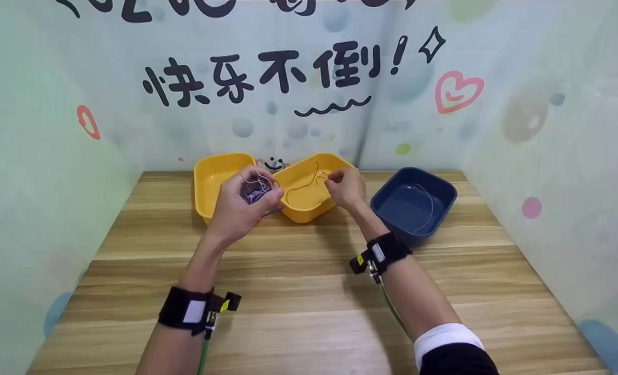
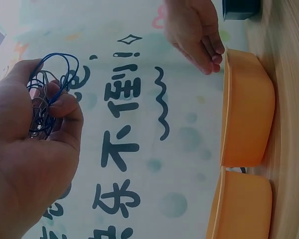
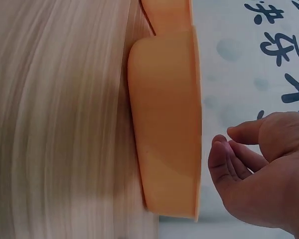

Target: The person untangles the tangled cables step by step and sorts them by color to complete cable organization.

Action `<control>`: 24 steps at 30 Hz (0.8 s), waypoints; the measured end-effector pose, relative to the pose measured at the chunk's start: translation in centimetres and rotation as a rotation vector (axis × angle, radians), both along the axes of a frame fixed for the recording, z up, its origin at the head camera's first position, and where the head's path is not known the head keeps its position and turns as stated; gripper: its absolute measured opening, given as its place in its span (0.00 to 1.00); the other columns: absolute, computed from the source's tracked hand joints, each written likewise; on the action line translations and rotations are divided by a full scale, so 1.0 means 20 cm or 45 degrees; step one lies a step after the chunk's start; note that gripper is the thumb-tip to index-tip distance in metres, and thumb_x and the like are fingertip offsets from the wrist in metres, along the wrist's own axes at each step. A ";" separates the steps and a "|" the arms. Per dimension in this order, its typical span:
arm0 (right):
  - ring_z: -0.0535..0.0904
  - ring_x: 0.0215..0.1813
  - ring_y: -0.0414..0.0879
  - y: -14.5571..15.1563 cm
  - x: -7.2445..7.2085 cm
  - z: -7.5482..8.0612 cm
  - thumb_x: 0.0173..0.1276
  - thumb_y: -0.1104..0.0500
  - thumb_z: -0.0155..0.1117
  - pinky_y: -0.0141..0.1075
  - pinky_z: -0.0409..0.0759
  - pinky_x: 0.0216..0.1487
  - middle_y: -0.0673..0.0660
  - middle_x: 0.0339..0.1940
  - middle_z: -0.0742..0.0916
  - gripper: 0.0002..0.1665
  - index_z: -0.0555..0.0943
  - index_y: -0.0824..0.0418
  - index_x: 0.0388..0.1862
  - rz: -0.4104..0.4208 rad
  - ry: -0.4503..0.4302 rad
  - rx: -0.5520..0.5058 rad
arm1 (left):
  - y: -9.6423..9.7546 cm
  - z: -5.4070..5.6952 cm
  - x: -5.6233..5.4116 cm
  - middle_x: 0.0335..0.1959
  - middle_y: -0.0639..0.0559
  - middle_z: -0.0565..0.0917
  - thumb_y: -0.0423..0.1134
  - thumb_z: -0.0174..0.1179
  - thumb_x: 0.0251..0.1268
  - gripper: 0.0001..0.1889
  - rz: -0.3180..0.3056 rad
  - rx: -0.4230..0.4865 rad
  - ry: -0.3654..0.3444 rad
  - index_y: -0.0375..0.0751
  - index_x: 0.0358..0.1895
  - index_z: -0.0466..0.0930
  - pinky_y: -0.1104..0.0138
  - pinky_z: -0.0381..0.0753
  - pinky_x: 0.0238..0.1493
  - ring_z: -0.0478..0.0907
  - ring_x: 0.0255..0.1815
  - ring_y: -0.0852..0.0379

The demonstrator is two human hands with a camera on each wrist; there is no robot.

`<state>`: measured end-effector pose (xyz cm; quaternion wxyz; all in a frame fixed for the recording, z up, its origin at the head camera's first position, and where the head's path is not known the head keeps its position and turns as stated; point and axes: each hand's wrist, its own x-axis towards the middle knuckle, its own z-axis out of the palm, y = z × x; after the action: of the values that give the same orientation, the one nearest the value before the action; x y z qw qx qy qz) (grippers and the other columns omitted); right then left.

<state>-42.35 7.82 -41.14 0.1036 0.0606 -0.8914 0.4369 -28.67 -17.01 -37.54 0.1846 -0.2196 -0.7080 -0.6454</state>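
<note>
My left hand [image 1: 238, 205] grips a tangled bundle of thin wires [image 1: 257, 194], blue and whitish, beside the middle yellow bin [image 1: 304, 214]. Loops of it stick up past the thumb in the left wrist view. Over the right side of that bin is my right hand [image 1: 346, 188]. Its thumb and fingertips stand slightly apart in the right wrist view, and nothing shows between them. A thin dark wire [image 1: 303, 186] lies inside the middle bin, and a short curved piece shows close to the right fingertips in the head view.
Another yellow bin [image 1: 200, 190] stands to the left, partly behind my left hand. On the right, a dark blue bin [image 1: 413, 232] contains a thin pale wire [image 1: 432, 205]. All stand on a wood-grain table [image 1: 288, 291] before a printed backdrop [image 1: 267, 125].
</note>
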 end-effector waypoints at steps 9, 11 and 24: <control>0.90 0.53 0.53 0.14 0.17 0.08 0.82 0.58 0.70 0.43 0.87 0.59 0.62 0.50 0.94 0.13 0.92 0.64 0.56 0.263 0.126 -0.045 | 0.02 0.00 0.00 0.53 0.44 0.88 0.33 0.78 0.71 0.19 0.026 -0.152 0.007 0.33 0.58 0.83 0.69 0.93 0.50 0.86 0.52 0.47; 0.90 0.52 0.53 0.16 0.23 0.10 0.82 0.58 0.70 0.42 0.87 0.58 0.61 0.50 0.95 0.13 0.91 0.63 0.57 0.358 0.170 -0.017 | 0.01 -0.01 0.00 0.54 0.43 0.88 0.33 0.79 0.70 0.18 0.046 -0.174 0.004 0.36 0.58 0.84 0.69 0.93 0.50 0.86 0.52 0.48; 0.85 0.42 0.44 0.21 0.58 0.26 0.81 0.58 0.75 0.29 0.83 0.45 0.55 0.44 0.94 0.07 0.93 0.59 0.52 0.678 0.448 -0.038 | 0.10 -0.03 0.02 0.50 0.41 0.88 0.36 0.81 0.69 0.23 0.001 -0.326 0.048 0.36 0.59 0.79 0.68 0.93 0.42 0.88 0.46 0.49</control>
<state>-30.73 11.93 -35.95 0.1393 0.3648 -0.8061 0.4447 -28.32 -14.98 -38.14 0.1684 -0.2531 -0.7811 -0.5453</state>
